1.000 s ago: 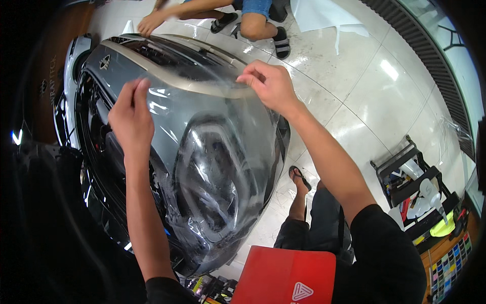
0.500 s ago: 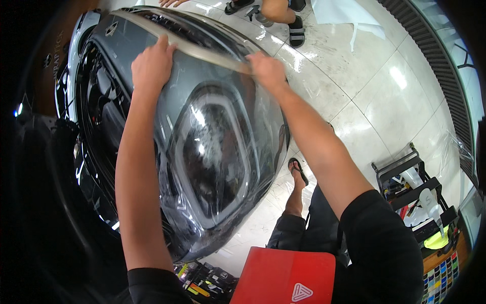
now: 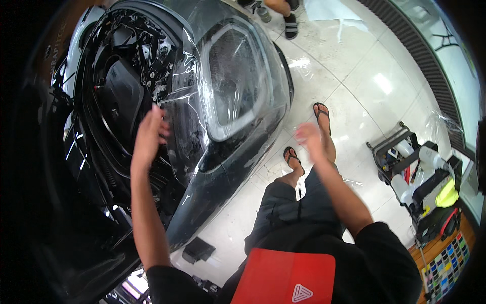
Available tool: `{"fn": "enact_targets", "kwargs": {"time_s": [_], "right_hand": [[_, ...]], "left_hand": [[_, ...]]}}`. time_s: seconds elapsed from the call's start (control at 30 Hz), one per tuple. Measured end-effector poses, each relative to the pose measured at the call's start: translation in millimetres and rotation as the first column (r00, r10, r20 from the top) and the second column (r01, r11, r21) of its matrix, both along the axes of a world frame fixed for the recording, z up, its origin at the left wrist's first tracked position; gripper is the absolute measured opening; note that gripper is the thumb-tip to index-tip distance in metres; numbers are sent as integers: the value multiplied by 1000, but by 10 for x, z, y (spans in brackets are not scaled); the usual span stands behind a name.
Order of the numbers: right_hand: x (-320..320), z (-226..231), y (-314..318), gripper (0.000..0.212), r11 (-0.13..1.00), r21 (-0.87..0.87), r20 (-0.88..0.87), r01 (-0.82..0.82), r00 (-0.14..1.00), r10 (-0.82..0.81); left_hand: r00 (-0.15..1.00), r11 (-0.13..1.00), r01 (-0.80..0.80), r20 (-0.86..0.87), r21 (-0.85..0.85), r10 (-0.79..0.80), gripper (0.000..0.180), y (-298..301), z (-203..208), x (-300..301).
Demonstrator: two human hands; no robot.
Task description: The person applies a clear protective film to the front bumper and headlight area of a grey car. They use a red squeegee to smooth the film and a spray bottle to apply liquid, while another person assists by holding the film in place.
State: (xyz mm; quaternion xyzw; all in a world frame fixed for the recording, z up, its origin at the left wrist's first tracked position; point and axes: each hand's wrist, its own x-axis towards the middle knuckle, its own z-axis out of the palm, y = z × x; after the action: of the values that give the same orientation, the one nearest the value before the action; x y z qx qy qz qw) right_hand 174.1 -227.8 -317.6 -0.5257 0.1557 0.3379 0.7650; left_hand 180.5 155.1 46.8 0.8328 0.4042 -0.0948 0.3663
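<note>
My left hand (image 3: 150, 133) hovers by the open engine bay (image 3: 119, 86) of a dark grey car, fingers apart and somewhat blurred, with nothing visible in them. Clear film (image 3: 195, 109) with wrinkled, shiny edges lies along the bodywork beside that hand. It reaches the headlight (image 3: 235, 76), whose lens looks wet and streaked. To the right, off the car's side, my right hand (image 3: 310, 138) is in the air above the floor. Motion smears its fingers, so their grip cannot be made out. The dark fender (image 3: 202, 197) runs toward me below the headlight.
A black tool cart (image 3: 410, 162) with rolls and a yellow-green cloth stands at the right. On the floor by the fender sits a black box-like thing (image 3: 198, 250). Another person's sandalled foot (image 3: 290, 26) and white sheeting (image 3: 336, 12) are at the far side.
Both hands have left the film edge they gripped at the far front of the car and come back nearer me. The view has shifted, showing more engine bay and fender.
</note>
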Motion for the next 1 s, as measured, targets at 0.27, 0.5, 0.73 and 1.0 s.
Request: {"fn": "enact_targets", "kwargs": {"time_s": [0.27,0.5,0.73,1.0], "right_hand": [[-980,1395,1105,72,998,-44,-218,51,974,-59],[-1330,1458,1161,64,977,73,-569,202,813,-126],[-1237,1575,798,25,615,532,-701,583,710,-67],[-1009,2053,43,25,579,590,-463,563,823,-328]], "left_hand": [[993,986,94,-57,-139,-103,31,-110,230,-744],[947,905,3,292,-425,133,29,-761,612,-1029],[862,915,13,468,-403,194,28,-1224,722,-733],[846,917,145,527,-372,80,23,-1173,1010,-448]]}}
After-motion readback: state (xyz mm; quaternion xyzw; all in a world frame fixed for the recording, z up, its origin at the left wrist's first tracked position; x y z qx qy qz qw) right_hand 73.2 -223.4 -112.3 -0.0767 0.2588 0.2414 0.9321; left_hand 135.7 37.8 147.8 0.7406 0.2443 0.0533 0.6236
